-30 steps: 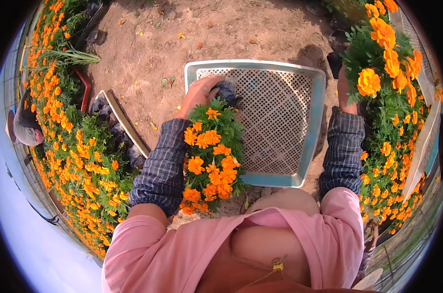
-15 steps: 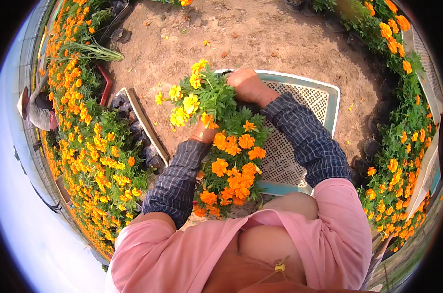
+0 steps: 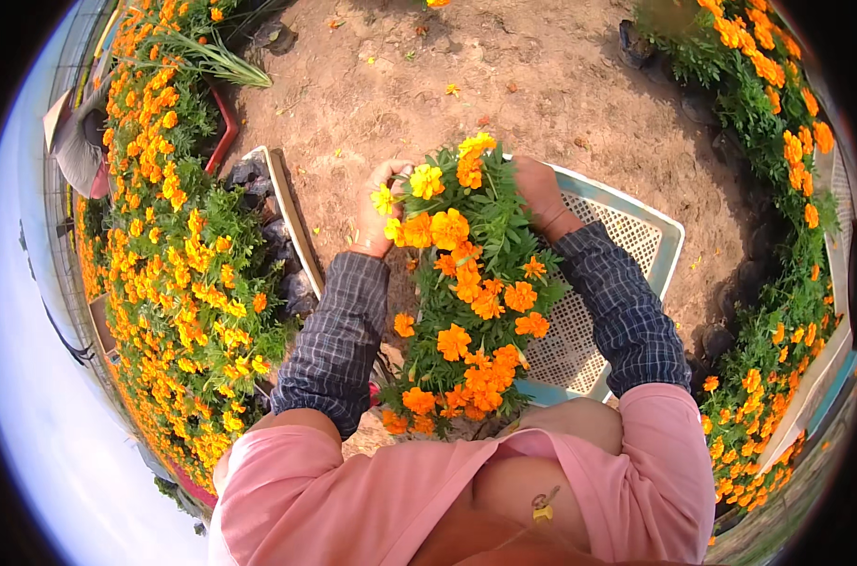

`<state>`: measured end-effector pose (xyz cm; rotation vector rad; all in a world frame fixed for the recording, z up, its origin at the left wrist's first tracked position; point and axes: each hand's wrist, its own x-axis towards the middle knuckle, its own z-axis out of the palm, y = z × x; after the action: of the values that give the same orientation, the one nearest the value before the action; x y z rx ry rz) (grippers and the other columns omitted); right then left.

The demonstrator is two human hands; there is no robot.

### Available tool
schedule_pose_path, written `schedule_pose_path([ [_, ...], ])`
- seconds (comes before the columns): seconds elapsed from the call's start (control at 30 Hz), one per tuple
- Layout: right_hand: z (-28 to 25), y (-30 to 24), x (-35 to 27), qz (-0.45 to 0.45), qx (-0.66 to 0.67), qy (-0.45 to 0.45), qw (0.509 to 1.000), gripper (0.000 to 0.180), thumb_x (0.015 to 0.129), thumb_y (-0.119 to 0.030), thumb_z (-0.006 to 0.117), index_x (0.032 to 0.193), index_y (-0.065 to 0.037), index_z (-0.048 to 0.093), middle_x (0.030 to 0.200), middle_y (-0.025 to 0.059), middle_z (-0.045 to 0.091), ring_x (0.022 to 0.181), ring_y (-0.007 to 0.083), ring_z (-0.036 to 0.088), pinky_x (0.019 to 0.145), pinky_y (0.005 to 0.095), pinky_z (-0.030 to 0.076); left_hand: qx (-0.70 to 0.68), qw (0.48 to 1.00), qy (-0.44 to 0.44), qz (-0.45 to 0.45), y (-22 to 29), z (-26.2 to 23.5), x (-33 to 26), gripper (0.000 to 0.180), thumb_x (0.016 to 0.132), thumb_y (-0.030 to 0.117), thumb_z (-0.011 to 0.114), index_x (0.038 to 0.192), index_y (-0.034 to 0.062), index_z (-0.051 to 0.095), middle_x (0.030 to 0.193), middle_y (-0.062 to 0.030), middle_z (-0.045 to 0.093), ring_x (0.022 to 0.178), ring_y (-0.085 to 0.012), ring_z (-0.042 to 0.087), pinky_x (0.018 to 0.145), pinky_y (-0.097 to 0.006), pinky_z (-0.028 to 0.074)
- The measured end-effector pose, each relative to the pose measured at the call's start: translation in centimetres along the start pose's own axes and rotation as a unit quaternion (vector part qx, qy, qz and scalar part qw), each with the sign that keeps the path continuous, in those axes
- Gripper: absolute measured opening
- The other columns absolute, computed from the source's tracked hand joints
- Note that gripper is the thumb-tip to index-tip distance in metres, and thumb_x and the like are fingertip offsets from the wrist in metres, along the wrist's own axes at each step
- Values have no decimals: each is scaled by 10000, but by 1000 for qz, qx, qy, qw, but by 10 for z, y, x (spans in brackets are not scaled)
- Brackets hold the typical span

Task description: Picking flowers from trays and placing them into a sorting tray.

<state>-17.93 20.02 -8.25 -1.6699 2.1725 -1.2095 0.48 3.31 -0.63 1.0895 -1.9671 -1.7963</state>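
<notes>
A worker's left hand point(image 3: 379, 209) and right hand point(image 3: 539, 194), apart, flank marigolds point(image 3: 468, 283), the right nearer a perforated crate point(image 3: 627, 236). Either grip is unclear.

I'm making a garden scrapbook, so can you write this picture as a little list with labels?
Left hand: left of the middle flowers; grip unclear
Right hand: right of the middle flowers; grip unclear
Middle flowers: yellow and orange
Crate: holes in its floor, partly covered
Left row: yellow and orange flowers
Right row: orange flowers
Ground: brown soil
Other person: far left
</notes>
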Motion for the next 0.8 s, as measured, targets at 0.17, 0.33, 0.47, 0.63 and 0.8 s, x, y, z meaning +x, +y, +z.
schedule_pose_path([
  [0.17,-15,-11,9,-28,23,23,999,171,574,-136,626,733,-87,588,712,85,543,723,281,546,616,390,452,166,956,-34,240,150,-5,-3,153,902,180,558,853,41,600,829,-25,598,807,-148,542,769,-273,418],
  [0.33,-23,-12,7,8,-34,-58,998,123,566,-109,616,680,-89,575,697,78,552,725,276,555,636,376,466,581,686,-223,377,187,46,1,126,749,164,663,831,82,613,827,-55,561,852,-248,525,834,-372,381],
  [0.47,-21,-7,8,-47,-46,-39,997,78,578,-109,607,635,-91,558,694,61,561,714,258,559,644,353,475,639,616,-231,398,176,55,8,140,712,158,671,824,88,624,811,-52,553,843,-263,510,815,-405,375],
  [0.63,-16,-7,3,-55,-16,5,998,54,588,-103,591,613,-93,544,670,50,553,714,242,562,626,348,475,459,783,-226,353,176,47,7,80,809,125,619,859,63,619,851,-48,581,869,-192,530,813,-349,397],
  [0.8,-21,-17,9,-42,-22,-13,999,51,587,-81,583,632,-98,567,713,48,580,760,238,569,669,339,481,408,845,80,338,191,-21,47,388,892,180,574,1216,-3,461,1111,-139,551,959,-202,559,856,-306,443],
])
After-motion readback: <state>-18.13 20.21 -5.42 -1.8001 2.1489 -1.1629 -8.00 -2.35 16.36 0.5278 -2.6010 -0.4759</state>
